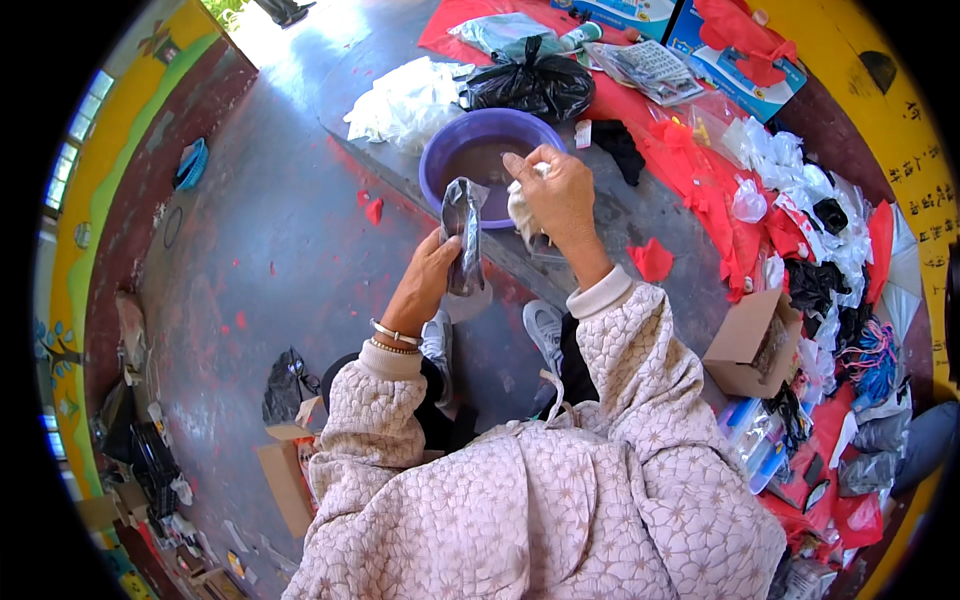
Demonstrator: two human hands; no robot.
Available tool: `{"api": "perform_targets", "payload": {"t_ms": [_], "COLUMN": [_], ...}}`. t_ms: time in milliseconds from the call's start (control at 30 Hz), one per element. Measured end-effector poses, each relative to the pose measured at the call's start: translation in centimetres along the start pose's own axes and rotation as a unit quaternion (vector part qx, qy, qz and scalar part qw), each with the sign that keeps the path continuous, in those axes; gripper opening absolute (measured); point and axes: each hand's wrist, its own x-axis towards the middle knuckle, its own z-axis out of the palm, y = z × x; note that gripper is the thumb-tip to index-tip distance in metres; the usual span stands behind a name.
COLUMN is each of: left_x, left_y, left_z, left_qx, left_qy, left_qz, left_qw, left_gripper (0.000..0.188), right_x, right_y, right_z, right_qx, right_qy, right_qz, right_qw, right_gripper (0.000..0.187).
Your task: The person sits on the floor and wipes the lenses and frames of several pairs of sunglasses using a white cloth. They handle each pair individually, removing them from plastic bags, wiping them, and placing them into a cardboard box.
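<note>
- My left hand [425, 280] grips a dark, shiny bag [463, 235] from below, thumb and fingers pressed around its lower part; the bag stands nearly upright.
- The bag sits in front of the purple basin [440, 150], its top overlapping the basin's near rim in this view.
- My right hand [558, 195] is raised just right of the bag, thumb and forefinger pinched together at the top on something small and pale; I cannot tell what that bit is.
- A pale, crumpled wad [522, 215] hangs under my right palm, touching it, between the hand and the bag.
- The basin holds dark liquid and rests on the grey table [620, 215].
- Behind the basin lies a tied black bag [530, 85], with a heap of white bags [405, 100] to its left.
- Red scraps [652, 260] lie on the table near my right wrist, and more red and white plastic is piled along the table's right side.
- An open cardboard box [745, 345] stands by my right elbow.
- My left wrist wears two bracelets [393, 340].
- Both my sleeves are quilted, pale, with a flower pattern.
- My grey shoes [545, 330] show below my hands, on the floor.
- A second cardboard box [285, 470] sits on the floor by my left elbow.
</note>
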Motion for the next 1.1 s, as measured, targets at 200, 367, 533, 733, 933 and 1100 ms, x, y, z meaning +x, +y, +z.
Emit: {"api": "perform_targets", "payload": {"t_ms": [200,367,533,733,933,1100], "left_x": [0.6,-2.3,-0.9,0.5,-1.9,-0.7], "left_y": [-1.0,2.7,1.5,-0.8,2.4,1.0], "left_z": [0.7,1.5,0.7,-0.8,0.8,0.2], "left_qx": [0.03,-0.058,-0.016,0.139,-0.035,-0.167], "left_qy": [-0.005,-0.065,0.009,0.04,-0.044,0.036], "left_qz": [0.047,-0.032,-0.032,0.081,-0.073,0.044], "left_qw": [0.998,0.996,0.999,0.986,0.996,0.984], "left_gripper": [0.033,0.035,0.031,0.028,0.026,0.028], "right_x": [-1.2,2.7,1.4,-1.8,3.4,0.6], "right_y": [0.2,3.7,1.3,1.3,3.2,1.9], "right_z": [3.0,1.5,1.4,5.0,2.5,1.0], "right_qx": [-0.025,-0.076,0.036,0.035,-0.03,0.157], "right_qy": [-0.039,0.126,0.06,-0.201,0.159,-0.054], "right_qz": [-0.345,-0.141,-0.256,-0.367,-0.27,0.003], "right_qw": [0.937,0.979,0.964,0.908,0.949,0.986], "right_gripper": [0.014,0.005,0.004,0.008,0.009,0.021]}}
